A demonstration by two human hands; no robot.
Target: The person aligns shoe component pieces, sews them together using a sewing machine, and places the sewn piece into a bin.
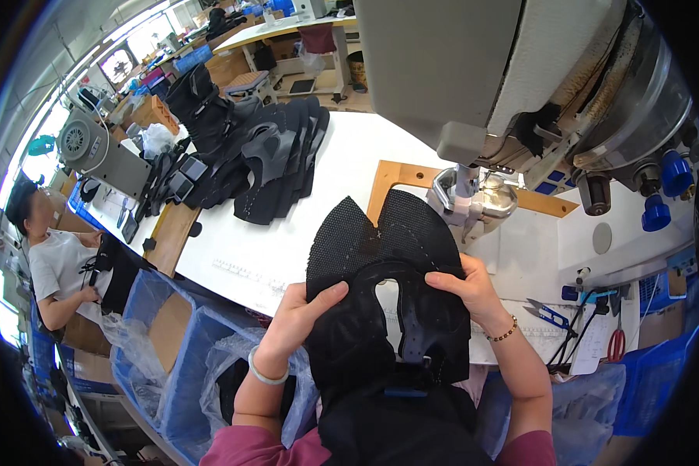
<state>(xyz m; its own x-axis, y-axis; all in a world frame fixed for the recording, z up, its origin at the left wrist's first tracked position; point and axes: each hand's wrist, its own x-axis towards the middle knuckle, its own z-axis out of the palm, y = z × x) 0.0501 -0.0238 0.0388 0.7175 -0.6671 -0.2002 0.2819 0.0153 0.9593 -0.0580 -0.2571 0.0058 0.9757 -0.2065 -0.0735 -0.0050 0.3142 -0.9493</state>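
A black fabric piece (pixel 380 252) hangs upright between my hands above the white worktable's near edge. Its top is dotted mesh, split by a V-shaped notch, with a long rounded cut-out and a dark strap lower down. My left hand (pixel 307 314) grips its left edge, thumb on the front. On the opposite edge my right hand (pixel 470 287) pinches it the same way. Fingers of both hands are partly hidden behind it. Just beyond its upper right stands the needle area (pixel 470 190) of a large sewing machine (pixel 443 62).
Stacked black pieces (pixel 279 155) lie at the table's far left, beside a grey motor (pixel 101 151). Blue bins (pixel 159 342) with plastic liners stand at lower left. Blue-handled snips (pixel 547 313) and red-handled scissors (pixel 616 346) lie at right. A co-worker (pixel 62 264) sits far left.
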